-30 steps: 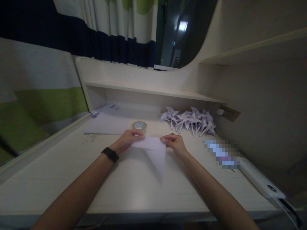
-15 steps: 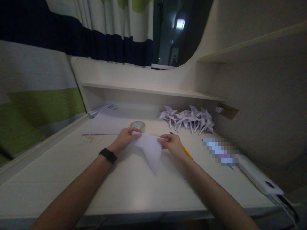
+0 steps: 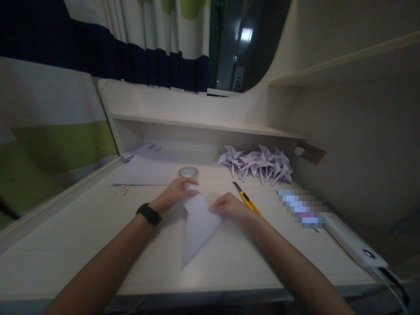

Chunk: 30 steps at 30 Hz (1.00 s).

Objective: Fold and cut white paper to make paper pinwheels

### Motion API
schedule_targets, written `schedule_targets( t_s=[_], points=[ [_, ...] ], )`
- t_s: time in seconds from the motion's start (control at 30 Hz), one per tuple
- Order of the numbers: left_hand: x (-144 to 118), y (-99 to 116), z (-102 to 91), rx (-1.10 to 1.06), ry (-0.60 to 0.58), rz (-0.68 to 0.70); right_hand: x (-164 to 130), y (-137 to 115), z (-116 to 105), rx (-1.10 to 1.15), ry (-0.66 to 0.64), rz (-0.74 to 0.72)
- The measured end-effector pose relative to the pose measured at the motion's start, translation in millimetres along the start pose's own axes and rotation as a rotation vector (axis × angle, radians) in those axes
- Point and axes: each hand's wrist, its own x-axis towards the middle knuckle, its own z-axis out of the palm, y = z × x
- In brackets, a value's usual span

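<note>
A folded sheet of white paper (image 3: 198,225) hangs between my two hands over the desk, one pointed corner hanging down toward the front edge. My left hand (image 3: 179,192), with a black band on its wrist, pinches the paper's upper left corner. At its right edge, my right hand (image 3: 229,205) has its fingers closed on the paper. Just behind my left hand lies a roll of clear tape (image 3: 188,171). A yellow utility knife (image 3: 247,200) with its blade out rests beyond my right hand.
Several white paper pinwheels (image 3: 256,162) are heaped at the back right. A paper stack (image 3: 147,166) lies back left, with small pale bits (image 3: 121,191) before it. On the right are a blurred-out phone-like object (image 3: 300,208) and a white power strip (image 3: 354,240).
The paper has turned, its lower point swinging left and nearer to me. My right hand has moved slightly lower and left, uncovering more of the knife.
</note>
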Motion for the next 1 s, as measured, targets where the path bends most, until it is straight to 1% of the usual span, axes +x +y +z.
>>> schedule_targets(
  t_s=[0.1,0.17,0.23,0.33,0.4,0.47,0.53,0.6,0.67,0.77,0.83,0.9,0.93,1.0],
  points=[
    [-2,0,3.6,-0.068,0.012,-0.045,-1,0,-1,-0.032,-0.117,0.054],
    [-3,1,5.8,-0.127,0.037,-0.072,-2,-1,-3,-0.032,-0.141,0.056],
    [-4,4,7.2,-0.236,0.003,-0.110,-3,-2,-6,-0.012,-0.108,0.040],
    [-5,7,7.5,-0.374,-0.150,-0.156,-2,-6,-10,0.066,-0.013,-0.022],
    [-7,7,7.5,-0.390,-0.212,-0.167,0,-7,-12,0.142,0.076,-0.070],
    [-9,7,8.2,-0.358,-0.259,-0.185,3,-7,-12,0.205,0.162,-0.091],
    [-11,5,9.6,-0.285,-0.307,-0.195,5,-5,-12,0.231,0.202,-0.082],
    [-12,3,11.5,-0.185,-0.323,-0.185,8,-1,-12,0.231,0.203,-0.065],
    [-12,1,13.8,-0.108,-0.315,-0.159,10,3,-12,0.214,0.195,-0.057],
    [-11,-2,18.2,-0.061,-0.301,-0.102,13,9,-14,0.156,0.192,-0.044],
    [-10,-5,21.2,-0.035,-0.277,-0.077,14,10,-16,0.093,0.185,-0.012],
    [-9,-9,23.6,0.044,-0.231,-0.076,14,10,-17,-0.020,0.204,0.011],
    [-8,-12,24.5,0.093,-0.211,-0.081,13,10,-18,-0.109,0.240,0.001],
    [-6,-19,26.1,0.168,-0.201,-0.088,11,10,-17,-0.349,0.375,-0.074]
  ],
)
